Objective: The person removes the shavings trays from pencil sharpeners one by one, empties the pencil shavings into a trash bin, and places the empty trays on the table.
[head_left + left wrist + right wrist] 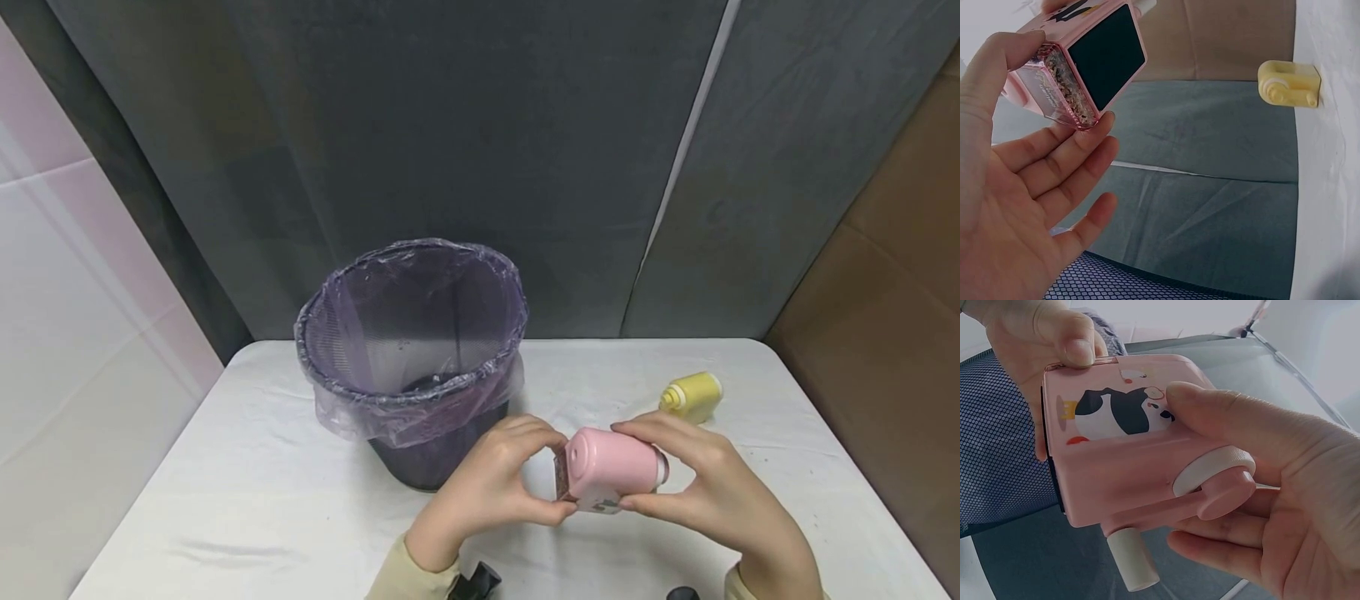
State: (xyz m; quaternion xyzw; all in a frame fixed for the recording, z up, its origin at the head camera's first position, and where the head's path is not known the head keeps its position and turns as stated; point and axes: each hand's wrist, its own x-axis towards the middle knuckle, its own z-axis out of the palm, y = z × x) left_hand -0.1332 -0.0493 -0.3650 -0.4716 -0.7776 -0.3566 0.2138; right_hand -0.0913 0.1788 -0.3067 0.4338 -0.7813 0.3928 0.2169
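Both hands hold a pink crank pencil sharpener [615, 461] tipped on its side over the table, to the right of the bin. Its clear drawer [1063, 87], with wood shavings inside, faces my left hand [498, 479]. The left thumb and fingertips pinch the drawer end. My right hand [712, 479] grips the body from the other side, thumb on the penguin picture [1116, 412]. A white ring and the crank handle [1134, 559] show on the right-hand side. A dark panel [1110, 53] covers its base.
A mesh waste bin [442, 450] with a thin purple liner [420, 412] stands at the left on the white tablecloth [247, 467]. Behind the right hand sits a yellow pencil sharpener [693, 396]. A grey panel [450, 125] closes off the back, a brown one [885, 308] the right side.
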